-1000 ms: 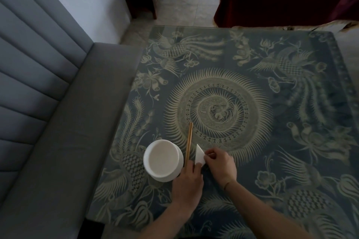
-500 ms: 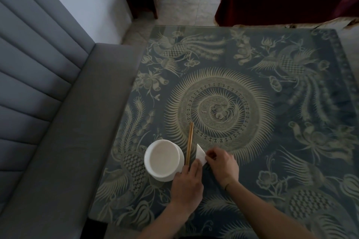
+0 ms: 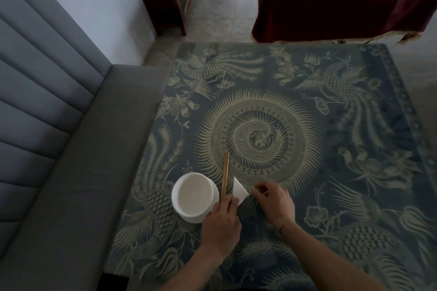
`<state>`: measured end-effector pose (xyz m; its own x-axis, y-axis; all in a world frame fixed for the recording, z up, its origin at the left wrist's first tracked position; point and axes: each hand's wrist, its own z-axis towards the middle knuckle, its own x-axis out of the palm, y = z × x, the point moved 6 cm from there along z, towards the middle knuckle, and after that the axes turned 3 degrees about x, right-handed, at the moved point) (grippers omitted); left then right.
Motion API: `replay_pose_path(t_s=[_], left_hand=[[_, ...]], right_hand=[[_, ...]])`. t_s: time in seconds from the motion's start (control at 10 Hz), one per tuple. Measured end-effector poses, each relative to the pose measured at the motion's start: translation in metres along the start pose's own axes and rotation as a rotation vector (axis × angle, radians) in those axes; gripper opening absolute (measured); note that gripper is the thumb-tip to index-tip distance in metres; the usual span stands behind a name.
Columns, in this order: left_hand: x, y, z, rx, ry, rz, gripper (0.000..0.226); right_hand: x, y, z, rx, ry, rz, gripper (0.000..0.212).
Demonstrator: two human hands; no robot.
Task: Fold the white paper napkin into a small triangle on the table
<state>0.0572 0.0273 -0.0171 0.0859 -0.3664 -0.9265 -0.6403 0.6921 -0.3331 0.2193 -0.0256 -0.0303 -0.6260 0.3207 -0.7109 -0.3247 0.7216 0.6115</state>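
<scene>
The white paper napkin [image 3: 239,190] lies on the patterned table [image 3: 331,172] as a small triangle, just right of the chopsticks. My left hand [image 3: 221,222] rests palm down with its fingertips on the napkin's near corner and over the near end of the chopsticks. My right hand [image 3: 274,203] sits to the right with curled fingers, thumb and forefinger pinched at the napkin's right tip. The napkin's near edge is hidden under my fingers.
A white bowl [image 3: 195,196] stands immediately left of my left hand. A pair of wooden chopsticks [image 3: 225,175] lies between bowl and napkin, pointing away from me. A grey bench [image 3: 71,172] runs along the table's left edge. A dark red covered table [image 3: 331,2] stands beyond.
My right hand has drawn back slightly to the right, uncovering more of the napkin triangle. My left hand has stayed at the napkin's near corner.
</scene>
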Motion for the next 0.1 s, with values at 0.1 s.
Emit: replay_pose_path(t_s=[0.1], left_hand=[[-0.0033,0.0007,0.0002,-0.028,-0.027,-0.098,0.042]], right_hand=[[-0.0089,-0.0033,-0.0039,-0.034,-0.024,0.014,0.015]])
